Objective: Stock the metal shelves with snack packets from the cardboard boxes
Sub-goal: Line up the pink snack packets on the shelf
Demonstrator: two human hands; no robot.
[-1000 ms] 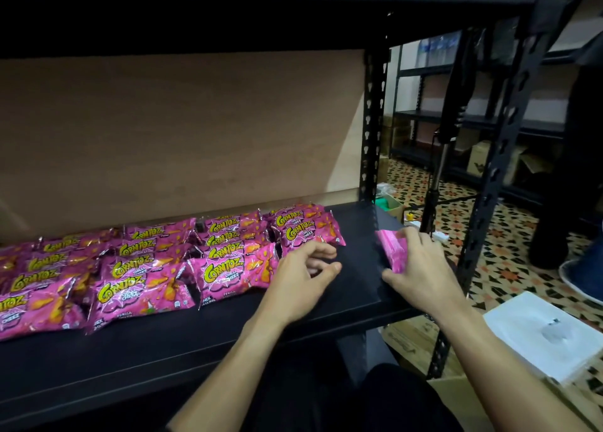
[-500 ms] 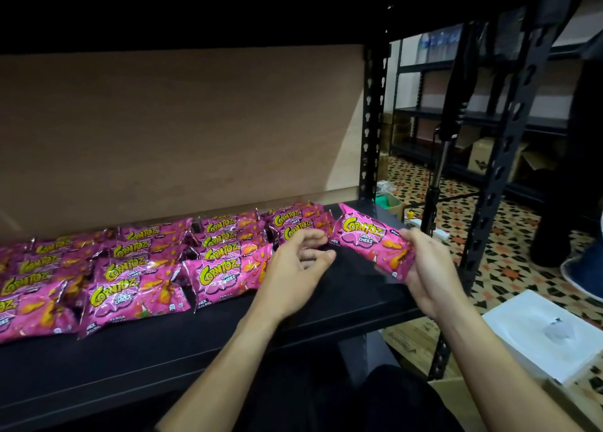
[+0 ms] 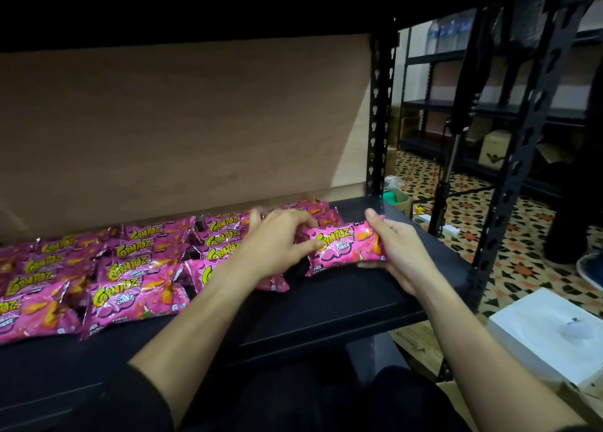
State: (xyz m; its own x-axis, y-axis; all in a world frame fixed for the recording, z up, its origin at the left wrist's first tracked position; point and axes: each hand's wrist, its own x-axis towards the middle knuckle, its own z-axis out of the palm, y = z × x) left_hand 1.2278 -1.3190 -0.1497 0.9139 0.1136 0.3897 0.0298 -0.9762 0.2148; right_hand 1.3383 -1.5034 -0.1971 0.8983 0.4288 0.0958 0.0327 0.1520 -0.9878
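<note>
The right hand (image 3: 396,255) is gripping a pink packet (image 3: 346,245) just over the shelf (image 3: 326,301), beside the rows of packets (image 3: 137,268). The blurry left hand (image 3: 277,245) seems to be pinching its other end. Pushing in hard could be knocking neighbours crooked.

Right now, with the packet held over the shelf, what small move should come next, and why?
Probably lower the packet onto the bare shelf beside the front row. Both hands hold it: right hand grips its right end, left hand pinches its left edge.
</note>
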